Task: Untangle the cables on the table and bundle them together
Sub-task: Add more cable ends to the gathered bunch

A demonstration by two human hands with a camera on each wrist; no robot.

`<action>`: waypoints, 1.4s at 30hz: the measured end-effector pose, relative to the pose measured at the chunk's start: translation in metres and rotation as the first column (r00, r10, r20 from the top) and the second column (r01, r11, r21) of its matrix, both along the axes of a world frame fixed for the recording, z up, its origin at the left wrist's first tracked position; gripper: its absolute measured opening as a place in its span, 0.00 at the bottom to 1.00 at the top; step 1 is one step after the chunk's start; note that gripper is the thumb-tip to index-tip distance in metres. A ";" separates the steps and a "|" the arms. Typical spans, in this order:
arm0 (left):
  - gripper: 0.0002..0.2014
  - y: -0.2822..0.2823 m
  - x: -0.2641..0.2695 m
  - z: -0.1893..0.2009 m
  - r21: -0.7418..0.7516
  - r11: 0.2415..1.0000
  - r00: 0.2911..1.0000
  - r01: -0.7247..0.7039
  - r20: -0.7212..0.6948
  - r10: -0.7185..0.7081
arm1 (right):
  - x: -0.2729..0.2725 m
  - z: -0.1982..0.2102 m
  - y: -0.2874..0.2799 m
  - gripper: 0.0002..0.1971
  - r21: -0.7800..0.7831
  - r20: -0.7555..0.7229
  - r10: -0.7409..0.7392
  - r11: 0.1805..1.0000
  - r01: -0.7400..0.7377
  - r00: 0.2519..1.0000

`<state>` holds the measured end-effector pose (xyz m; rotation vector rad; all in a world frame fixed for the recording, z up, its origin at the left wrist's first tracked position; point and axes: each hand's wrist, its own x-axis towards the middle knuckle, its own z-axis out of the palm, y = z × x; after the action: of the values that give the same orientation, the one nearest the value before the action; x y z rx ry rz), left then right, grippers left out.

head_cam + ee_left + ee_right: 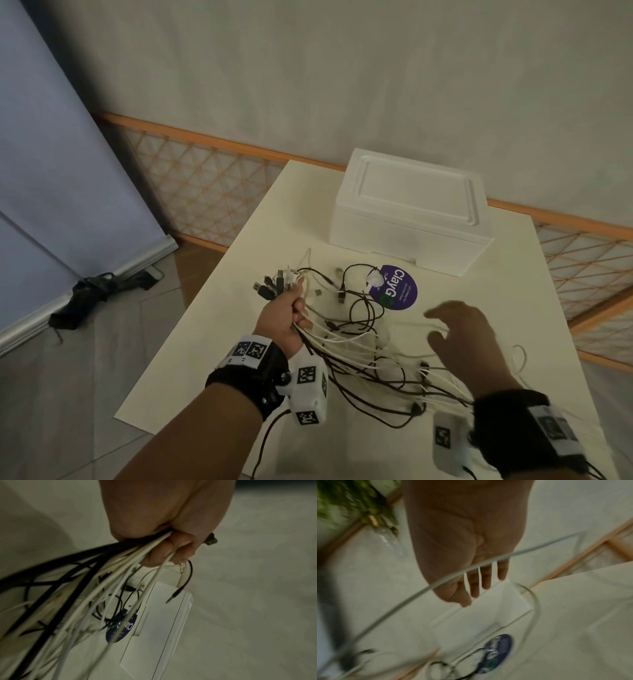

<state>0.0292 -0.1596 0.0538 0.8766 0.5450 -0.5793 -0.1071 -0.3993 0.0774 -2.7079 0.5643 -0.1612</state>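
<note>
Cables (346,342) are partly gathered: the left hand (286,320) clenches a fistful with plug ends fanned above it, tails trailing over the table (496,308). The right hand (460,339) hovers with fingers spread, grasping nothing. Loops remain crossed near the purple sticker (399,287), so untangling and bundling appear unfinished.

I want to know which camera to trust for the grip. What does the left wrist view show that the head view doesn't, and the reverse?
Only the left wrist view shows the curled fingers clamping the cables from beneath, and a dangling audio jack plug. Only the head view shows the right hand, open above the loose strands, and the USB plugs fanned beyond the left hand. Both show the white box and purple sticker.
</note>
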 end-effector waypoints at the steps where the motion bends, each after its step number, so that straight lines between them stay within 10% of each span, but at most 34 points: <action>1: 0.05 -0.002 -0.003 0.001 -0.012 1.000 1.000 0.013 -0.015 -0.013 | 0.010 0.003 0.015 0.14 -0.010 0.084 0.071 0.997 -0.070 0.994; 7: 0.10 -0.013 -0.017 0.004 -0.065 0.993 0.991 0.100 -0.078 -0.105 | 0.056 0.023 0.116 0.16 0.399 -0.050 0.437 0.833 -0.383 0.898; 18: 0.06 -0.001 0.001 -0.003 -0.039 0.999 0.998 0.026 -0.049 -0.027 | 0.029 0.017 0.075 0.05 0.391 -0.020 0.488 0.807 -0.442 0.873; 27: 0.04 -0.002 0.004 -0.010 -0.021 0.999 0.997 0.028 -0.077 -0.029 | 0.009 0.042 0.039 0.11 0.512 -0.363 0.614 0.760 -0.401 0.701; 32: 0.08 -0.006 0.003 -0.005 -0.018 0.999 0.997 0.041 -0.067 -0.042 | 0.021 0.024 0.039 0.12 -0.185 -0.391 0.151 0.953 -0.239 0.908; 37: 0.05 -0.026 -0.020 0.003 -0.029 0.985 0.983 0.170 -0.068 -0.172 | 0.052 0.015 0.095 0.19 0.256 -0.145 0.284 0.936 -0.241 0.948; 42: 0.07 -0.017 -0.015 0.007 -0.093 0.984 0.985 0.151 -0.071 -0.158 | 0.059 0.008 0.100 0.15 0.155 -0.176 0.425 0.903 -0.401 0.888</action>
<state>0.0138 -0.1762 0.0610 0.8202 0.5207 -0.7764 -0.0479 -0.2992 0.0858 -2.6748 0.0328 0.2610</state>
